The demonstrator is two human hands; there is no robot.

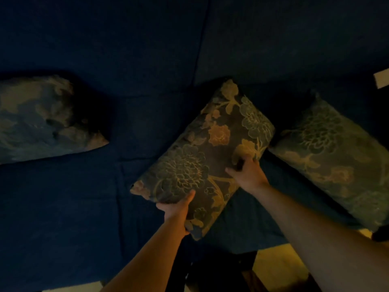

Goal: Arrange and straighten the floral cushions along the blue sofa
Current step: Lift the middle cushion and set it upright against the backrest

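Note:
In dim light, a floral cushion (202, 148) lies tilted diagonally over the seat of the blue sofa (63, 207). My left hand (176, 209) grips its near lower edge, thumb on top. My right hand (247, 172) pinches the fabric near its right edge. A second floral cushion (37, 119) leans against the backrest at the far left. A third floral cushion (332, 152) lies slanted at the right, touching the held one.
The sofa backrest (126, 39) fills the top of the view, with a seam down its middle. A pale object (382, 81) shows at the right edge. Yellowish floor (273, 268) and a dark leg-like shape appear below the sofa's front edge.

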